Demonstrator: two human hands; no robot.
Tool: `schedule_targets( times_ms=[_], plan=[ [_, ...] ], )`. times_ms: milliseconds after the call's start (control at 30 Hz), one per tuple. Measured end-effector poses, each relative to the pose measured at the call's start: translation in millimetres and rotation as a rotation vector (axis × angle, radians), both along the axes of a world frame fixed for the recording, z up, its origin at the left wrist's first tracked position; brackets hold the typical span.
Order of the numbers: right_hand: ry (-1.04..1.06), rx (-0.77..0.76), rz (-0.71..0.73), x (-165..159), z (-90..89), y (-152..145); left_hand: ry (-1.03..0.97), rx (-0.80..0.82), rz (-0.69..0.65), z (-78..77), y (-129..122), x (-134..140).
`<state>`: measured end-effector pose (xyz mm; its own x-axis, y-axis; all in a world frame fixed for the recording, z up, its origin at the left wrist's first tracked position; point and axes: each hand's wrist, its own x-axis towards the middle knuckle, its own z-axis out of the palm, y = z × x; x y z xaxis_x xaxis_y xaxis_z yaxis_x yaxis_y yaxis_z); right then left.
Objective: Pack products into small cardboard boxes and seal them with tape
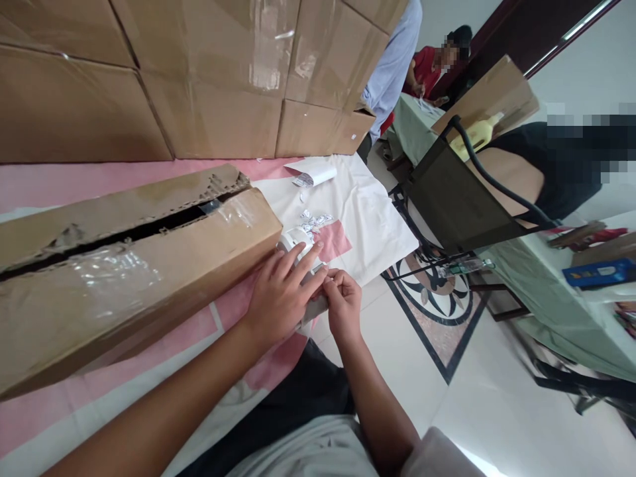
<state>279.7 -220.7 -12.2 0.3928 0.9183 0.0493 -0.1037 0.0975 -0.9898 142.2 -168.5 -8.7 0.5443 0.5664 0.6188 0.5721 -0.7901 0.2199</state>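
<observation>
My left hand (279,295) lies over a white rounded object (298,236), its fingers stretched out and apart on top. Most of this object is hidden by the hand, so its kind cannot be made out. Close beside it, my right hand (344,301) has thumb and fingertips pinched together against the left fingertips. What is in that pinch is too small to tell. A grey piece (314,309) shows below the two hands at the table's edge. Just beyond the fingers, small white printed paper bits (315,222) lie in a loose heap.
A long torn-open cardboard box (199,265) stands left of my hands. Stacked taped cartons (213,86) form a wall behind. A curled white sheet (318,173) lies on the pink-and-white cloth (377,212). A dark chair (462,192) and seated people are to the right.
</observation>
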Motion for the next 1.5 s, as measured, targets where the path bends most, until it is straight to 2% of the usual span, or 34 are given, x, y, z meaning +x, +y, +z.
schedule_targets(
  times_ms=[167,533,733,900,1167,1500],
  plan=[
    [0.01,0.02,0.004,-1.4,1.1,-0.1,-0.016,0.055,0.009,0.5,0.7,-0.9],
    [0.008,0.028,-0.01,1.5,-5.3,-0.3,-0.025,0.035,-0.017,-2.1,1.8,2.2],
    [-0.027,0.003,-0.014,1.2,-2.2,-0.8,-0.017,0.047,-0.021,-4.5,2.4,0.1],
    [-0.045,0.034,0.002,0.8,-2.6,-2.2,-0.049,-0.012,0.007,-6.0,2.9,-2.3],
    [-0.002,-0.01,0.043,6.1,-3.8,-3.0,-0.089,-0.059,0.004,-5.2,3.7,-0.5],
    [0.014,0.026,0.09,10.5,-4.6,-2.3,-0.024,-0.131,0.099,-10.1,7.9,-1.0]
  ],
)
